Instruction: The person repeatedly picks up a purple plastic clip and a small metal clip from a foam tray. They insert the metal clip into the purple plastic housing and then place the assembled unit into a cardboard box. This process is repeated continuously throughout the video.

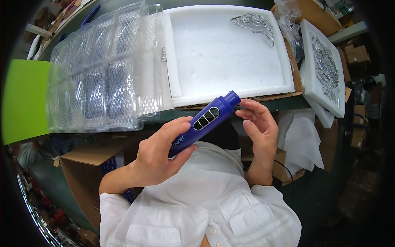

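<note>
My left hand [158, 152] is wrapped round the lower part of a blue plastic tube-shaped casing [220, 108], held tilted with its narrower end up to the right. An oval window in its side carries a shiny metal frame [206, 119] with cross bars. Beside the narrow end is my right hand [261, 127], thumb and fingers apart and nothing seen between them. Its index fingertip is close to that end; I cannot tell whether they touch. Beyond the hands, a white foam tray [226, 61] has a small heap of shiny metal frames [254, 24] in its far right corner.
Clear plastic compartment trays [105, 70] are stacked on the left, beside a bright green panel [25, 99]. Another foam tray [306, 45] at right bears many metal frames [326, 68]. An open cardboard box [78, 173] with blue parts stands low on the left.
</note>
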Tool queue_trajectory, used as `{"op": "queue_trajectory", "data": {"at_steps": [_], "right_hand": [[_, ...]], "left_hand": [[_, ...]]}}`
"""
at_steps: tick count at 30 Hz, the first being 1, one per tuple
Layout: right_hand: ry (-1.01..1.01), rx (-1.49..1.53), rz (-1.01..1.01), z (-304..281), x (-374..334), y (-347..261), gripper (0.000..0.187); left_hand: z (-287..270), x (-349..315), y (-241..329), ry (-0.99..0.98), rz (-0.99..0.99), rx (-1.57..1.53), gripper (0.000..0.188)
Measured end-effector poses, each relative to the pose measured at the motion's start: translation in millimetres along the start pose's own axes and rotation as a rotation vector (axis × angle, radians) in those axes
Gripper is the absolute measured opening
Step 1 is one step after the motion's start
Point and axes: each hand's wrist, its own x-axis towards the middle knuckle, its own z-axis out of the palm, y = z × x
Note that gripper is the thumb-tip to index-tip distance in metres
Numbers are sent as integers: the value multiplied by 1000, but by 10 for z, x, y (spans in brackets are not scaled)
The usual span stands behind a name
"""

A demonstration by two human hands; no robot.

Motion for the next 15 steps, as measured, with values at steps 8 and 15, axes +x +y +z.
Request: {"op": "queue_trajectory", "data": {"at_steps": [8,15], "right_hand": [[-113,158,56,44,5,-60,60],[-313,378,113,175,37,-73,66]], "left_hand": [[40,92,60,-113,88,125,60],[172,69,30,-94,284,350,44]]}}
